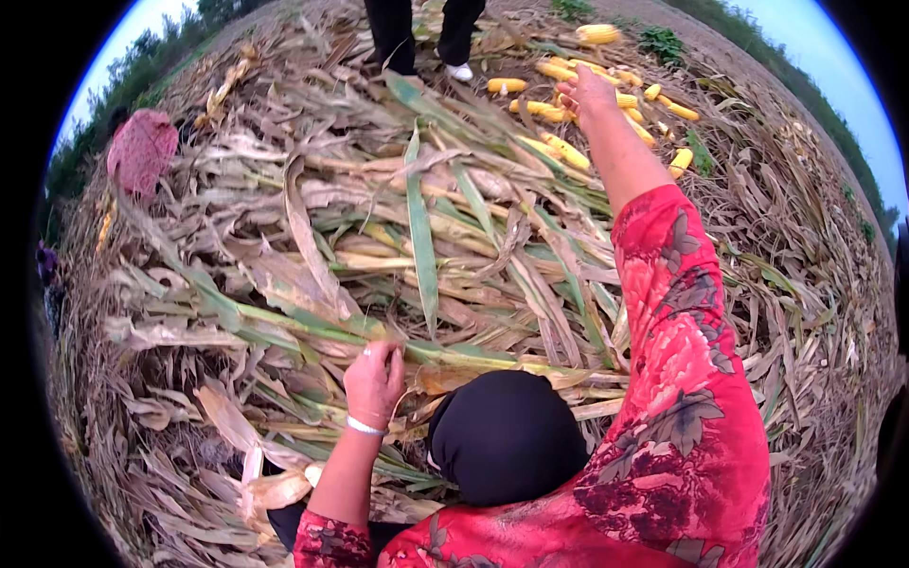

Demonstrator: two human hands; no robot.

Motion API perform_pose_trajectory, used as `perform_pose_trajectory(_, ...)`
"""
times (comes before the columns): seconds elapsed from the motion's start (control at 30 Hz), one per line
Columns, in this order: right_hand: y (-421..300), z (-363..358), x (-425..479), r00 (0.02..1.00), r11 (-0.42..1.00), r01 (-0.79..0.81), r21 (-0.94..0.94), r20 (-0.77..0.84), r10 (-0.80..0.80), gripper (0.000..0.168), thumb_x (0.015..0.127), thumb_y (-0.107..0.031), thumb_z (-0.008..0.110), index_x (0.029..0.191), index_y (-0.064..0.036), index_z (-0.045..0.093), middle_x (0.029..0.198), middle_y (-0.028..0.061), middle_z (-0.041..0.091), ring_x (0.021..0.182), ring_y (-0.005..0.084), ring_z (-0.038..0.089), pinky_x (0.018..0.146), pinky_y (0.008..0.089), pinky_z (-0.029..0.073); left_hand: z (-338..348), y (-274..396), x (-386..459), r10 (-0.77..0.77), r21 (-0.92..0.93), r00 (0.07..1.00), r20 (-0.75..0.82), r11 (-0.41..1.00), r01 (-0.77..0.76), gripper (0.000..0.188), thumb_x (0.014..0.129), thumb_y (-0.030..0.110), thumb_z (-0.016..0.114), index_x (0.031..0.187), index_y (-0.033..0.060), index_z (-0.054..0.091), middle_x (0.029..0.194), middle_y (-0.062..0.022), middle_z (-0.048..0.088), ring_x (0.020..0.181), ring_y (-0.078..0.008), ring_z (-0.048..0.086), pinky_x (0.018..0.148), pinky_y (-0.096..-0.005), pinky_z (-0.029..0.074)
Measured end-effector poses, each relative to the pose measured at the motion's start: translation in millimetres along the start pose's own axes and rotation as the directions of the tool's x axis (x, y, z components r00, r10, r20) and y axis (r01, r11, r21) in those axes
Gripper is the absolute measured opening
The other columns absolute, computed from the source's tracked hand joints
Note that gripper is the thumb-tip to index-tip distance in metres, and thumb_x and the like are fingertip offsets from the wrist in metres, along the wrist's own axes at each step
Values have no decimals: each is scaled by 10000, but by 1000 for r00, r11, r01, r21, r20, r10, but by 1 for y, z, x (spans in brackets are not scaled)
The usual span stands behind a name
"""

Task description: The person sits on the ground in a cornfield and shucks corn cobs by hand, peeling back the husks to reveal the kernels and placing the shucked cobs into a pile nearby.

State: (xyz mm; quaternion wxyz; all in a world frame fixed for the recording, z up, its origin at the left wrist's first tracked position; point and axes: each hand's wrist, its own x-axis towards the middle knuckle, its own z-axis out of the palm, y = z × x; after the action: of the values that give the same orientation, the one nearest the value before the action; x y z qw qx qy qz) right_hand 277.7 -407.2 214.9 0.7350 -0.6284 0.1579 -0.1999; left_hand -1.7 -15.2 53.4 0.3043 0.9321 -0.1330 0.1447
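My left hand [374,380], with a white bracelet at the wrist, is closed around a green-and-tan corn stalk [305,323] lying across the heap in front of me. My right arm reaches far out to the upper right. At its end my right hand [593,96] has its fingers spread and holds nothing. Beneath and around it lie several husked yellow corn cobs [566,150] in a loose pile. One more yellow cob [599,33] appears beyond the fingertips; whether it is in the air or on the ground I cannot tell. Peeled-back pale husks [280,490] are beside my left forearm.
Dry corn stalks and leaves [440,234] cover the ground. My black-clad knee [508,437] rises in the lower middle. A person in dark trousers [390,35] and white shoes stands at the top. Another person in a pink top [143,153] is at far left. Trees line the field's edges.
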Motion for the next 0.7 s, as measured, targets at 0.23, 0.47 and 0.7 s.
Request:
perform_pose_trajectory(0.23, 201, 63, -188, 668, 915, 273, -297, 743, 41, 307, 930, -290, 519, 993, 1, 596, 947, 115, 674, 788, 186, 626, 685, 340, 492, 5, -12, -1, 235, 364, 942, 239, 878, -312, 308, 761, 218, 655, 1048, 129, 588, 1091, -12, 583, 1137, -205, 510, 1033, -408, 359)
perform_pose_trajectory(0.47, 292, 21, -324, 374, 623, 684, -379, 916, 146, 285, 870, -284, 525, 877, -15, 619, 871, 193, 658, 831, 397, 614, 735, 468, 483, -15, -23, -60, 56, 361, 886, 460, 900, -245, 364, 684, 236, 692, 1017, 122, 599, 965, -70, 578, 935, -236, 548, 842, -383, 410)
perform_pose_trajectory(0.7, 268, 103, -217, 449, 346, 777, -526, 848, 280, 264, 846, -261, 571, 920, -16, 635, 896, 184, 656, 858, 348, 626, 768, 443, 491, -5, -34, -88, 40, 350, 905, 423, 914, -203, 382, 685, 198, 670, 1005, 28, 549, 922, -88, 595, 936, -242, 579, 836, -363, 430)
